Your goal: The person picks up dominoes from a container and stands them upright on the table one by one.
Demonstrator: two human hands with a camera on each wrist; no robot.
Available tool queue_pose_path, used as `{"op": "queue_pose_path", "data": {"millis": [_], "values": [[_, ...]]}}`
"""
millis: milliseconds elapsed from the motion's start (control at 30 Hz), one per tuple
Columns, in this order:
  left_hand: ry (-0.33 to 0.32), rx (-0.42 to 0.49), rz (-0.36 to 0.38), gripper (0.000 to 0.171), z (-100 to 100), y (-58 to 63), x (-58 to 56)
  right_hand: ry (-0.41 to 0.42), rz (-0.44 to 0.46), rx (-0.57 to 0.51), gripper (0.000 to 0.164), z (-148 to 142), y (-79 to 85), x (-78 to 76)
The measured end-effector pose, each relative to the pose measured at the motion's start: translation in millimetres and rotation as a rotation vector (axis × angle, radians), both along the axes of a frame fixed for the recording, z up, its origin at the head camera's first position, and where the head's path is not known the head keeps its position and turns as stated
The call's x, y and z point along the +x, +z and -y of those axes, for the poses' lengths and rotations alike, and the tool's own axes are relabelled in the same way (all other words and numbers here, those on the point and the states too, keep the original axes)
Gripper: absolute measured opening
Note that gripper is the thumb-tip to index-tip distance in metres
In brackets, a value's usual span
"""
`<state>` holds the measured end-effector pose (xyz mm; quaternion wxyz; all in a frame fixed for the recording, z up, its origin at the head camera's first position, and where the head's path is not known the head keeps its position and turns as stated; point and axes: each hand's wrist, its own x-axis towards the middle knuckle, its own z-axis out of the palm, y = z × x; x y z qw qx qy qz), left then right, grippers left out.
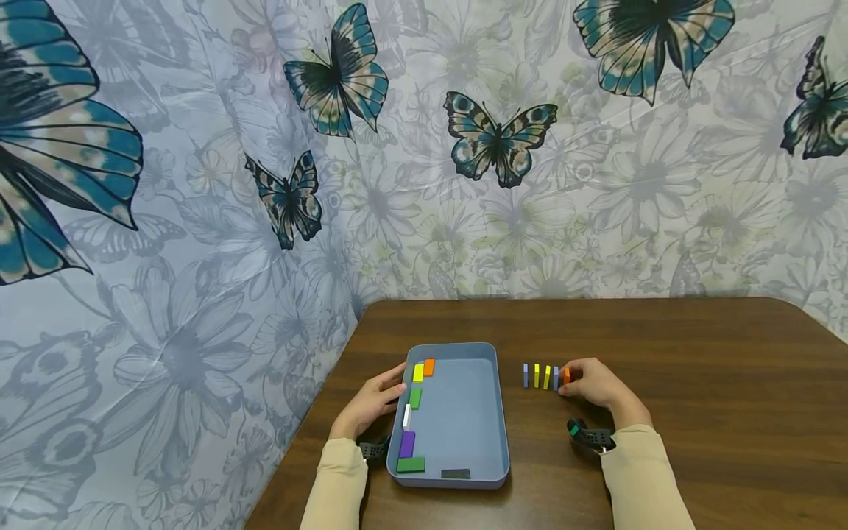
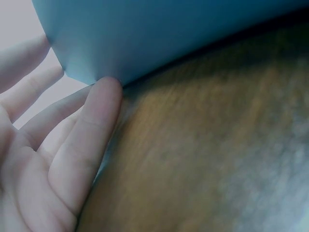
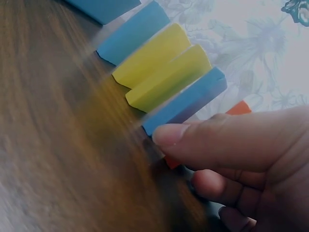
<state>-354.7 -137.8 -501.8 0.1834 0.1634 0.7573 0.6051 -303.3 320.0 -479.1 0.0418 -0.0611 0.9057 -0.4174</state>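
My right hand [image 1: 599, 384] pinches an orange domino block [image 1: 567, 375] at the right end of a row, its thumb [image 3: 212, 140] hiding most of the block. To its left stand a blue domino [image 3: 188, 101], two yellow dominoes [image 3: 153, 55] and another blue domino [image 3: 135, 34], upright with small gaps. My left hand [image 1: 371, 401] touches the left side of a blue-grey tray [image 1: 500, 412], fingers fairly straight against its outer wall [image 2: 145, 38].
Inside the tray, along its left and near edges, lie yellow [image 1: 418, 373], orange [image 1: 429, 366], green [image 1: 415, 398], white [image 1: 407, 417], purple [image 1: 407, 444] and dark grey [image 1: 456, 474] blocks. A butterfly-patterned cloth [image 1: 503, 235] hangs behind the brown table [image 1: 729, 412].
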Motion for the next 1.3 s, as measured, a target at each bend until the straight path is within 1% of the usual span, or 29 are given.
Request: {"op": "queue_pose_path", "data": {"millis": [167,400,567,700,900,1000,1133,1300], "values": [[-0.002,0.001,-0.002,0.064,0.7,-1.0,0.4,0.001,-0.007,-0.005,0.027,0.4,0.6,1.3],[-0.006,0.0,-0.006,0.066,1.2,-0.4,0.8,0.019,-0.018,-0.025,0.029,-0.5,1.2,3.3],[-0.007,-0.002,-0.003,0.067,1.3,-1.0,1.5,0.026,0.002,-0.044,0.03,-3.2,1.6,4.7],[-0.005,-0.002,-0.002,0.067,1.1,-1.3,1.8,0.042,0.025,-0.064,0.036,-7.6,7.4,9.1],[-0.01,0.004,-0.002,0.063,0.3,-0.7,1.3,0.058,0.047,-0.032,0.043,-20.4,23.9,17.9],[-0.009,-0.001,-0.006,0.064,0.5,0.0,1.3,0.058,0.019,0.008,0.044,-24.1,36.8,22.3],[-0.012,-0.003,-0.007,0.066,0.8,0.3,1.5,0.035,-0.037,0.071,0.047,-23.9,56.7,31.1],[-0.011,0.001,-0.004,0.065,1.2,0.3,1.3,0.011,-0.094,0.09,0.05,-15.3,80.0,38.8]]}}
